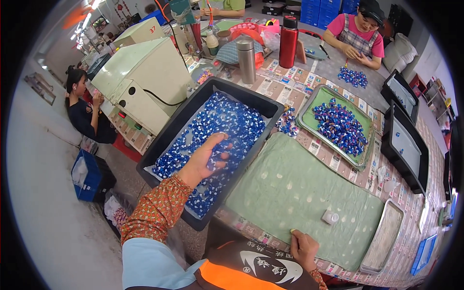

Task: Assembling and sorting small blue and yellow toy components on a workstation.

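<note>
My left hand point(205, 159) reaches into a deep black tray point(146, 165) lined with white sheeting. Its thumb and slightly curved fingers are apart, among a heap of small blue-and-white pieces point(241, 118); some pieces near the fingers are smeared by motion. I see nothing gripped in it. Closed, with curled fingers, my right hand point(304, 246) rests at the near edge of a green cloth point(299, 188) and appears to pinch that edge. A small whitish translucent cup point(330, 217) stands on the cloth, beyond the right hand.
Past the cloth lies a green-lined metal tray point(309, 126) heaped with blue pieces. An empty-looking metal tray point(382, 237) sits at right, black trays point(406, 145) farther off. A steel flask point(246, 63) and red flask point(288, 43) stand behind. Other people work around the table.
</note>
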The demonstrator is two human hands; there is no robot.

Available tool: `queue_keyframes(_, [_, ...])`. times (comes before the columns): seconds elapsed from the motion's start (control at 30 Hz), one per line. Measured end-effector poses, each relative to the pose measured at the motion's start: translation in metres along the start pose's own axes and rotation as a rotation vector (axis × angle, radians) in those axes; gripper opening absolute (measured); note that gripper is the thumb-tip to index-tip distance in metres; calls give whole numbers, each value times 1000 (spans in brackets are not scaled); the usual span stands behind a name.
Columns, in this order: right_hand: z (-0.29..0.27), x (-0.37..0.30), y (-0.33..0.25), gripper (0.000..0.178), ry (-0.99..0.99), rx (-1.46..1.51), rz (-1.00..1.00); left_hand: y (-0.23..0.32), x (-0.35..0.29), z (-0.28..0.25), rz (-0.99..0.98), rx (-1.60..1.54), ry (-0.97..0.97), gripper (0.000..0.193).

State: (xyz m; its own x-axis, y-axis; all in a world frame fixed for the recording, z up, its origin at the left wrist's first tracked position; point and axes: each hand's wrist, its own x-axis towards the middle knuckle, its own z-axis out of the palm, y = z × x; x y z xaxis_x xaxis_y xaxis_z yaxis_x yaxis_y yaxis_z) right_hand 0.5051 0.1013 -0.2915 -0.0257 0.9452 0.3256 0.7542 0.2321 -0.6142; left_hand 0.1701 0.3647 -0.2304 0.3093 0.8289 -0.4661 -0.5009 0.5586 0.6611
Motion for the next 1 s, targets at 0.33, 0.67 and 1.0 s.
queue_keyframes(0.33, [0, -1, 2, 20, 5, 12, 0, -5, -3, 12, -9, 166, 5, 22])
queue_keyframes(0.67, [0, -1, 1, 18, 16, 30, 3, -2, -5, 13, 27, 227, 59, 19])
queue_keyframes(1.0, [-4, 0, -2, 17, -2, 50, 31, 2, -5, 6, 77, 94, 76, 18])
